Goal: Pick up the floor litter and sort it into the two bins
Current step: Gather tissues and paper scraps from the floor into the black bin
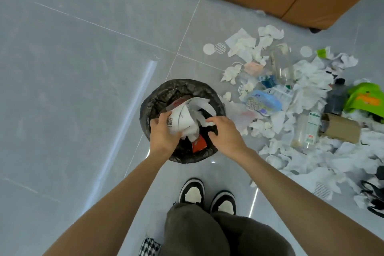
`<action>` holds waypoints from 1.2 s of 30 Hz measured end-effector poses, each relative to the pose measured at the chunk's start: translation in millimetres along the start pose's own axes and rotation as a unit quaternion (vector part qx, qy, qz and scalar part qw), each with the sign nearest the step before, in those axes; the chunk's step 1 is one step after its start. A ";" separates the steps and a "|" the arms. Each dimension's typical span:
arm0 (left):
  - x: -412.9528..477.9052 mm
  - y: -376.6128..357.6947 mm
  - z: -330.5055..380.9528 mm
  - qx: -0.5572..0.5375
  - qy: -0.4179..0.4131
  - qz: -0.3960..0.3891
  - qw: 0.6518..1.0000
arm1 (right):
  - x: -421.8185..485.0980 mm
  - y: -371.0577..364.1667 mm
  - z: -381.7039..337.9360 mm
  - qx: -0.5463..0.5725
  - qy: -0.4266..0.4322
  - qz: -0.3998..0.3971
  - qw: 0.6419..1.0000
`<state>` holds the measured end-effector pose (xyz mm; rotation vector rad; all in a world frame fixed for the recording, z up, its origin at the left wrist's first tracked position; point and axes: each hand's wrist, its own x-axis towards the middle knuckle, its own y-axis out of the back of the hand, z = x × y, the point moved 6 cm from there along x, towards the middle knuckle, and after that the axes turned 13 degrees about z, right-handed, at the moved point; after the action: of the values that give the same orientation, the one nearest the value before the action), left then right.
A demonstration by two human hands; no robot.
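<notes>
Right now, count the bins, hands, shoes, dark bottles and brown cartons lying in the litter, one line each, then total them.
Bin: 1
Hands: 2, the left hand and right hand, both on the paper wad
Shoes: 2
Dark bottle: 1
Brown carton: 1
Total: 7

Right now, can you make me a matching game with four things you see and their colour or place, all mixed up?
Things:
1. paper bundle
2. bin
3. cardboard box
4. bag by the right edge

Matches:
A. brown
B. green
C. lined in black
D. gripped by the left hand

Pairs: 1-D, 2-C, 3-A, 4-B
</notes>
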<state>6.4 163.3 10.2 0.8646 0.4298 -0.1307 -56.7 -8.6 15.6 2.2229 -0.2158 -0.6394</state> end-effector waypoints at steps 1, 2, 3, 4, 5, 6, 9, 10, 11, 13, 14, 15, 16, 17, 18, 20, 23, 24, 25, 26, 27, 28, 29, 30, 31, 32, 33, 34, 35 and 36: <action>7.2 -10.3 -2.4 0.016 -0.025 0.002 1.000 | 8.0 -8.3 2.7 -0.028 0.037 0.005 0.999; 12.3 -18.0 -4.0 0.035 -0.050 0.002 0.998 | 14.0 -14.4 3.1 -0.062 0.078 0.012 0.995; 19.8 -27.5 -6.0 0.051 -0.078 0.004 0.996 | 22.3 -20.5 4.0 -0.095 0.120 0.017 0.988; 25.7 -35.8 -8.0 0.063 -0.102 0.007 0.993 | 28.8 -25.8 4.6 -0.127 0.155 0.019 0.980; 30.7 -43.8 -10.3 0.072 -0.124 0.014 0.990 | 34.6 -31.6 5.5 -0.155 0.185 0.017 0.970; 35.9 -50.8 -13.6 0.084 -0.140 0.025 0.986 | 40.5 -37.6 7.4 -0.177 0.210 0.020 0.961; 48.4 -68.2 -25.2 0.120 -0.177 0.055 0.975 | 53.6 -50.2 14.0 -0.213 0.255 0.041 0.942; 52.7 -72.9 -28.5 0.131 -0.185 0.057 0.972 | 57.0 -53.0 16.4 -0.214 0.264 0.047 0.939; 56.3 -79.4 -33.0 0.142 -0.197 0.057 0.968 | 58.9 -57.5 19.7 -0.220 0.274 0.056 0.935; 63.0 -86.7 -36.8 0.164 -0.215 0.060 0.961 | 63.0 -61.0 22.7 -0.240 0.298 0.081 0.920; 67.2 -89.6 -37.2 0.171 -0.226 0.065 0.957 | 65.9 -62.2 23.8 -0.246 0.308 0.097 0.914; 70.6 -91.8 -36.4 0.174 -0.237 0.068 0.953 | 68.6 -62.3 23.9 -0.248 0.311 0.107 0.911; 74.2 -94.5 -34.4 0.174 -0.245 0.068 0.951 | 72.3 -62.4 25.1 -0.248 0.308 0.111 0.912; 77.3 -97.0 -32.4 0.172 -0.251 0.066 0.950 | 75.7 -61.9 26.2 -0.248 0.303 0.112 0.913; 80.6 -100.5 -29.0 0.171 -0.261 0.064 0.948 | 79.0 -60.7 26.8 -0.252 0.301 0.119 0.912; 87.1 -106.1 -21.4 0.173 -0.271 0.055 0.945 | 84.7 -56.5 27.9 -0.272 0.291 0.128 0.908; 91.2 -113.9 -9.8 0.187 -0.291 0.045 0.937 | 85.2 -51.1 31.2 -0.283 0.271 0.141 0.909; 91.4 -116.1 -6.8 0.194 -0.297 0.040 0.934 | 84.5 -49.8 33.0 -0.285 0.260 0.140 0.912; 91.6 -119.2 -5.3 0.199 -0.297 0.031 0.933 | 83.6 -49.1 35.1 -0.288 0.249 0.138 0.914; 90.1 -122.3 -5.0 0.203 -0.296 0.020 0.933 | 80.9 -49.2 38.5 -0.293 0.237 0.137 0.916; 88.1 -125.4 -4.5 0.207 -0.295 0.008 0.933 | 77.7 -48.6 41.6 -0.296 0.226 0.136 0.918; 86.4 -128.7 -5.0 0.212 -0.294 -0.004 0.932 | 74.3 -49.2 44.9 -0.300 0.215 0.134 0.920; 82.4 -131.5 -5.3 0.217 -0.295 -0.014 0.930 | 69.2 -48.6 48.0 -0.306 0.204 0.133 0.920; 78.3 -134.6 -6.3 0.223 -0.297 -0.023 0.928 | 64.2 -47.8 51.2 -0.312 0.194 0.130 0.921; 73.9 -137.2 -8.0 0.229 -0.297 -0.031 0.927 | 59.8 -46.9 54.3 -0.319 0.187 0.126 0.920; 69.8 -139.9 -10.1 0.233 -0.298 -0.038 0.925 | 55.6 -44.9 57.1 -0.323 0.183 0.125 0.920; 66.6 -142.5 -13.3 0.238 -0.296 -0.046 0.924 | 52.4 -42.8 59.8 -0.323 0.180 0.125 0.921; 61.9 -143.3 -15.7 0.241 -0.296 -0.051 0.923 | 47.7 -40.0 62.3 -0.320 0.177 0.128 0.922; 56.7 -142.8 -17.7 0.244 -0.297 -0.055 0.922 | 41.7 -37.1 64.9 -0.317 0.175 0.136 0.922; 52.6 -141.8 -19.0 0.243 -0.298 -0.054 0.922 | 36.6 -34.2 67.9 -0.318 0.176 0.151 0.919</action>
<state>8.1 89.1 -123.0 1.2301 -0.1424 -0.6069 -61.7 -43.1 -61.2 1.5878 -0.1352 -0.1006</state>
